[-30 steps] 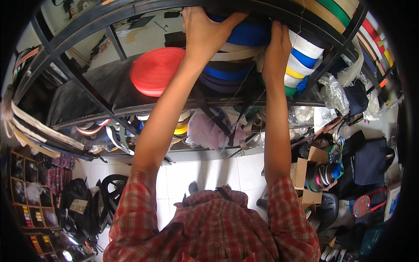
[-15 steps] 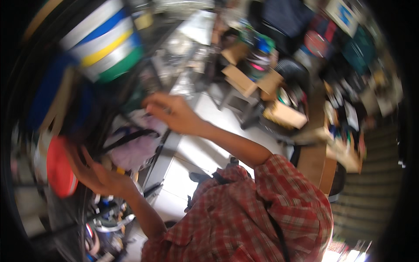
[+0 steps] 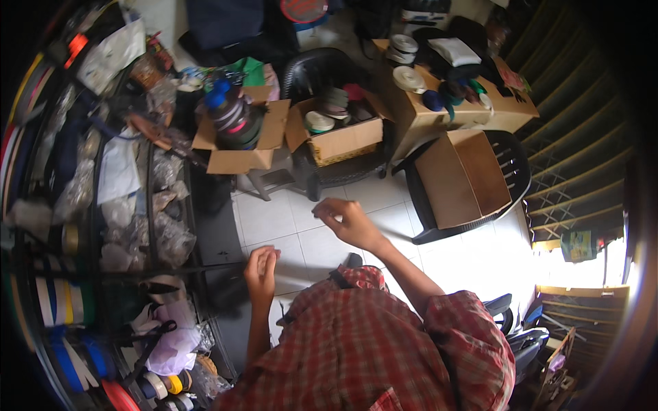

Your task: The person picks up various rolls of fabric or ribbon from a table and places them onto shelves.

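My left hand is held up in front of my body, beside the shelf rack, with its fingers curled inward. Whatever lies inside those fingers, if anything, is hidden. Farther forward and to the right, above the white tiles, is my right hand. Its fingers bend toward the thumb, and a small dark spot shows at the fingertips, too blurred to name. Neither hand touches a box or the rack. Beyond the hands, an open cardboard box holds stacked dark rolls and a blue-topped item.
At left, a dark metal rack carries plastic bags and rolls of webbing. Another filled box sits on a black chair. An open carton rests on a chair at right. Rolls of strap lie on a big brown carton. A folding gate lines the right.
My view has turned right, away from the striped rolls on the rack. My left hand has left the red roll, and its fingers have curled. Both hands are now over the floor.
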Demonstrator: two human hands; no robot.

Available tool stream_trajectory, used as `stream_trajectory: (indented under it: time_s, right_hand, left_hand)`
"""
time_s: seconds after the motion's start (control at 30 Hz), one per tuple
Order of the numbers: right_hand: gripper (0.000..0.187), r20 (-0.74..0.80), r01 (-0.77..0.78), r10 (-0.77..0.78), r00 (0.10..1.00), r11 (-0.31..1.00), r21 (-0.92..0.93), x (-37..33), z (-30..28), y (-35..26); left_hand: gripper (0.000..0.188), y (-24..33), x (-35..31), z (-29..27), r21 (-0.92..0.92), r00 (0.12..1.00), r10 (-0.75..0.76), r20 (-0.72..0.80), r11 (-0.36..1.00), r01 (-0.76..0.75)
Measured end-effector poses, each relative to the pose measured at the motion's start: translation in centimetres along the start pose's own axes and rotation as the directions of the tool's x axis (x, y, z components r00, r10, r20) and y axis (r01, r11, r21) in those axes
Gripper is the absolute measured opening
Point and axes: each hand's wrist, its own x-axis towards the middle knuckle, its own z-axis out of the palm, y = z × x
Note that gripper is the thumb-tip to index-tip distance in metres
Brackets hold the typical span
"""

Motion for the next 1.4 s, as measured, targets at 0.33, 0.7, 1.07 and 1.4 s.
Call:
stream_trajectory:
  time_s: [0.33,0.7,1.07,1.4]
  right_hand:
    - [0.019,0.027,0.586,-0.766,0.642,0.468,-0.661,-3.9,-17.5,-17.5]
    - [0.016,0.032,0.449,-0.742,0.669,0.370,-0.813,3.8,-24.6,-13.7]
    - [0.014,-0.352,-0.263,0.066,0.934,0.796,-0.546,12.4,-34.3,4.2]
    - [0.029,-0.606,-0.428,0.193,0.772,0.862,-0.270,15.0,-48.6,23.0]
  left_hand:
    - [0.022,4.7,9.9,19.8,0.038,0.769,0.099,0.631,0.987,-0.158]
    - [0.017,2.9,19.8,29.7,0.004,0.659,0.061,0.750,0.995,-0.097]
    - [0.023,3.4,37.4,39.5,0.031,0.493,0.019,0.870,0.995,-0.093]
    - [0.020,3.0,42.9,50.2,0.009,0.413,-0.023,0.910,0.999,0.034]
